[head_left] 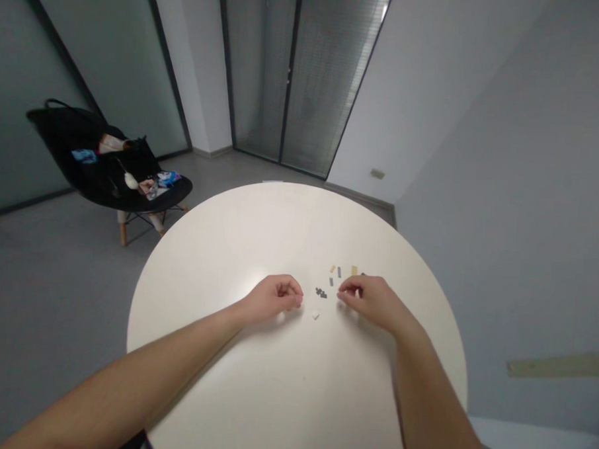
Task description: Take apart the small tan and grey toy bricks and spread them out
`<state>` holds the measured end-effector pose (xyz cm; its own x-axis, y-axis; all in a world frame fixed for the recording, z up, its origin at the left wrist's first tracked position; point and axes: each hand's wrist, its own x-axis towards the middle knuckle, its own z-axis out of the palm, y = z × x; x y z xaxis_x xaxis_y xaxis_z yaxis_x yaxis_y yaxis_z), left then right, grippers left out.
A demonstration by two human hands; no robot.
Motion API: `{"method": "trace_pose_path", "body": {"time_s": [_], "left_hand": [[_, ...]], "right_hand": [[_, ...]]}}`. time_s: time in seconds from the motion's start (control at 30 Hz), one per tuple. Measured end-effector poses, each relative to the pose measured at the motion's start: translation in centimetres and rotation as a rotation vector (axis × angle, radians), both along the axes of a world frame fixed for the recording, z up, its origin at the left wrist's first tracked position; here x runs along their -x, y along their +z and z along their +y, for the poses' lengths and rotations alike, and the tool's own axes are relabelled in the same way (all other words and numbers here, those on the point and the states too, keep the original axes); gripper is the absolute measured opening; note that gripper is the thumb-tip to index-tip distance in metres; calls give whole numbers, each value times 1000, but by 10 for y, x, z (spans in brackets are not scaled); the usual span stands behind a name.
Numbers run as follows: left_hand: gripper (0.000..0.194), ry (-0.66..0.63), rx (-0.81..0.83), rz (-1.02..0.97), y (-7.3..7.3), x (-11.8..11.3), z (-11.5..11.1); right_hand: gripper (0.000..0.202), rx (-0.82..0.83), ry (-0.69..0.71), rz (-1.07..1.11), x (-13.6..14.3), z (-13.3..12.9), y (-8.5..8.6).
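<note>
My left hand [278, 294] is just above the white round table [204, 247], its fingers curled and the tips brought to the thumb. Opposite it, my right hand [368, 297] has thumb and forefinger in a pinch. Anything between the fingertips of either hand is too small to make out. Between the hands lie a cluster of small dark grey pieces [321, 293] and a small white piece [316, 314]. Beyond the right fingertips are flat grey pieces [339, 272] and tan pieces [354, 270]. A dark bit [363, 274] shows partly behind the right hand.
A black chair [78, 168] with bags and other items on it stands beyond the table at the left. Glass doors [286, 85] are at the back, and a pale wall [518, 214] runs along the right side.
</note>
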<state>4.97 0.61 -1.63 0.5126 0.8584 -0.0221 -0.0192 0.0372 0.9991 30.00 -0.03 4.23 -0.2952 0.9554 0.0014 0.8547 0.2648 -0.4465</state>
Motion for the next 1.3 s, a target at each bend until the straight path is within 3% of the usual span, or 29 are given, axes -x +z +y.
{"method": "trace_pose_path", "body": {"time_s": [0.27,1.3], "left_hand": [[20,-13,-17,-1,2,2,-1],[17,-28,-30,8,1,2,0]], "right_hand": [[15,48,214,-61,44,-10,-15],[8,160,234,-24,48,-13,-16]]}}
